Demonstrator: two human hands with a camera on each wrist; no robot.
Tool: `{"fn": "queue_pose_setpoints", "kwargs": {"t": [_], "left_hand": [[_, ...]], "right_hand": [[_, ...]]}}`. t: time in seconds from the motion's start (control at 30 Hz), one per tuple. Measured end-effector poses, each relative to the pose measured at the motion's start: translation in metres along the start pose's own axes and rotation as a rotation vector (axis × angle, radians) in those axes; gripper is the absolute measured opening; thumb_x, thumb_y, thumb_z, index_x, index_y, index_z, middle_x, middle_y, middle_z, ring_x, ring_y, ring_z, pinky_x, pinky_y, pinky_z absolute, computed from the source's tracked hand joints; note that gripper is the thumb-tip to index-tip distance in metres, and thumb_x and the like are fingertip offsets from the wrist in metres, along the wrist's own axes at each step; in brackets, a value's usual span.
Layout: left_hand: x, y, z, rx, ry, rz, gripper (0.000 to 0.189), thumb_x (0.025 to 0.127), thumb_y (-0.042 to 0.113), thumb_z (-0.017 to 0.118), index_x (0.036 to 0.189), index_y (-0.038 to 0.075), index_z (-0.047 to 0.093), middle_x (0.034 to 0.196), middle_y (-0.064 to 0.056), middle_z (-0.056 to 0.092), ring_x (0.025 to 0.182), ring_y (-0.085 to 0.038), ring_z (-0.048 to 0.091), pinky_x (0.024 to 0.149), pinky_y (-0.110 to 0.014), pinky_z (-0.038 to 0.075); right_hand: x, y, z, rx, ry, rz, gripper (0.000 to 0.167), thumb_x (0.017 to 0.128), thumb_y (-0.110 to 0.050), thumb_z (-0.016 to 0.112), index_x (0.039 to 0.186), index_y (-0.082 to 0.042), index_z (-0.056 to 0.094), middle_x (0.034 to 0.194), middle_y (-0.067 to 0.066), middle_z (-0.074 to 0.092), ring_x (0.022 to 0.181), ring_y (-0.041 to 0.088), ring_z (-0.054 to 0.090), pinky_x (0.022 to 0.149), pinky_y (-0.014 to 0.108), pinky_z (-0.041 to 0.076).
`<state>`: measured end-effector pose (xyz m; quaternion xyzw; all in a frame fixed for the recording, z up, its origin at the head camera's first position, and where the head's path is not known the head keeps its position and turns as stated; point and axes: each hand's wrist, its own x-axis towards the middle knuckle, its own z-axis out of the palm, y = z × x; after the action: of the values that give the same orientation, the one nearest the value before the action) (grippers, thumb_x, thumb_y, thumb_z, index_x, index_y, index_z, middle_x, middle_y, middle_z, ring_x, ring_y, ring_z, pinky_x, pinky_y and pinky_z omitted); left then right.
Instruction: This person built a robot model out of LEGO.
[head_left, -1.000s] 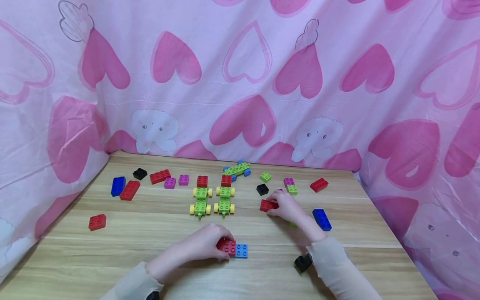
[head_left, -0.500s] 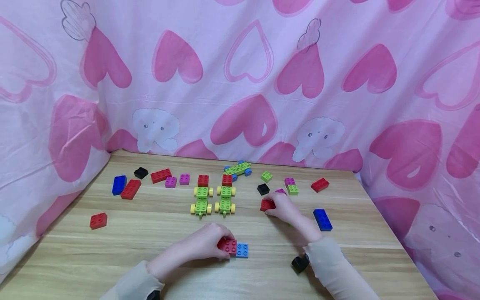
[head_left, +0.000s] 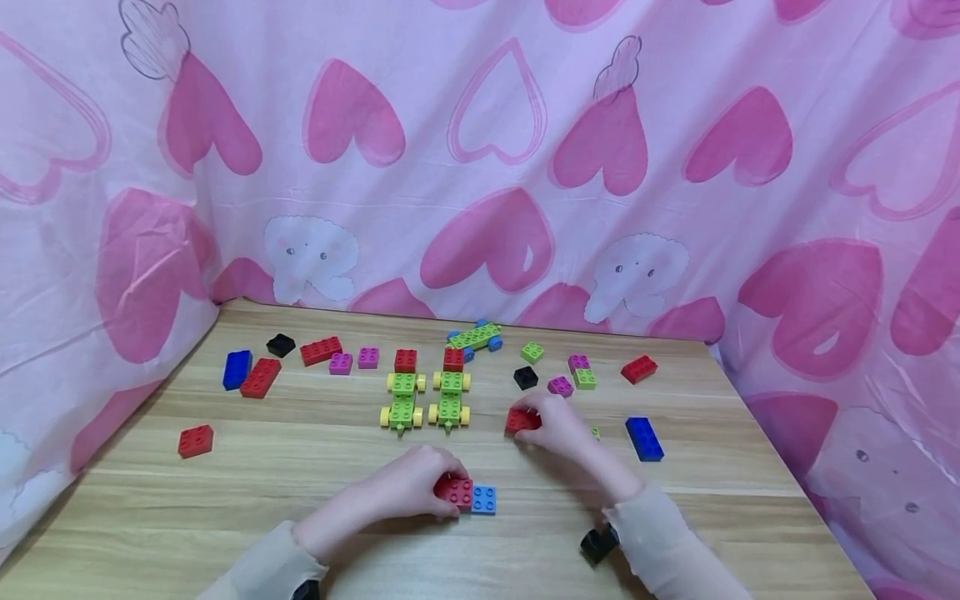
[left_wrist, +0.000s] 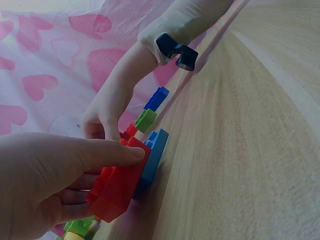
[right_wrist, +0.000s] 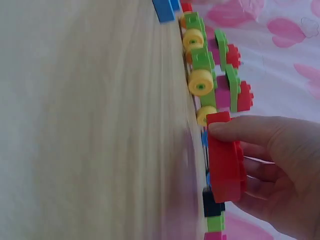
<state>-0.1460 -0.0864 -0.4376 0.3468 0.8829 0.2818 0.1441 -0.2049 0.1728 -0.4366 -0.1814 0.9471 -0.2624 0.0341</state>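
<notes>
My left hand pinches a red toy brick between thumb and fingers, low over the front middle of the table. A light blue brick is joined to the red one at its right end. Farther right, my right hand grips another red brick by its sides, thumb on the near side. Behind the hands stand two green wheeled bases with yellow wheels, each with a red brick on top at the far end. Part of a green brick shows behind the right wrist.
A green base with blue wheels stands at the back. Red, blue, black and magenta bricks lie at left, among them a red brick. At right lie a blue brick, a black brick and a magenta brick. A pink curtain hangs behind.
My right hand has moved left and slightly nearer with its red brick, uncovering the magenta brick behind it. The left hand with its red and blue bricks stays in place.
</notes>
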Motion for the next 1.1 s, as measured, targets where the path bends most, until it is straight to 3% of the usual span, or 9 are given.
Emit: {"fn": "queue_pose_setpoints", "kwargs": {"t": [0.23, 0.57, 1.1], "left_hand": [[0.000, -0.001, 0.000, 0.003, 0.010, 0.018, 0.038, 0.074, 0.025, 0.084, 0.107, 0.011, 0.073, 0.096, 0.007, 0.071, 0.085, 0.002, 0.057, 0.078, -0.020, 0.050], [0.001, -0.003, -0.001, -0.004, 0.027, 0.025, 0.037, 0.075, 0.024, 0.084, 0.108, 0.010, 0.073, 0.098, 0.004, 0.072, 0.087, 0.000, 0.060, 0.080, -0.021, 0.052], [0.003, -0.005, -0.001, 0.020, 0.055, 0.012, 0.035, 0.076, 0.024, 0.083, 0.107, 0.010, 0.073, 0.098, 0.003, 0.072, 0.085, -0.001, 0.059, 0.076, -0.020, 0.050]], "right_hand": [[-0.012, -0.010, 0.009, 0.024, -0.004, -0.131, 0.039, 0.074, -0.011, 0.082, 0.110, -0.007, 0.071, 0.099, 0.003, 0.071, 0.090, 0.013, 0.064, 0.079, 0.028, 0.055], [-0.025, -0.026, 0.016, 0.056, -0.099, -0.163, 0.036, 0.072, -0.015, 0.081, 0.106, -0.014, 0.071, 0.097, -0.005, 0.069, 0.086, 0.007, 0.059, 0.073, 0.021, 0.051], [-0.034, -0.038, 0.027, 0.143, -0.181, -0.195, 0.035, 0.068, -0.009, 0.080, 0.102, -0.011, 0.072, 0.091, -0.006, 0.067, 0.081, 0.003, 0.057, 0.072, 0.019, 0.050]]}}
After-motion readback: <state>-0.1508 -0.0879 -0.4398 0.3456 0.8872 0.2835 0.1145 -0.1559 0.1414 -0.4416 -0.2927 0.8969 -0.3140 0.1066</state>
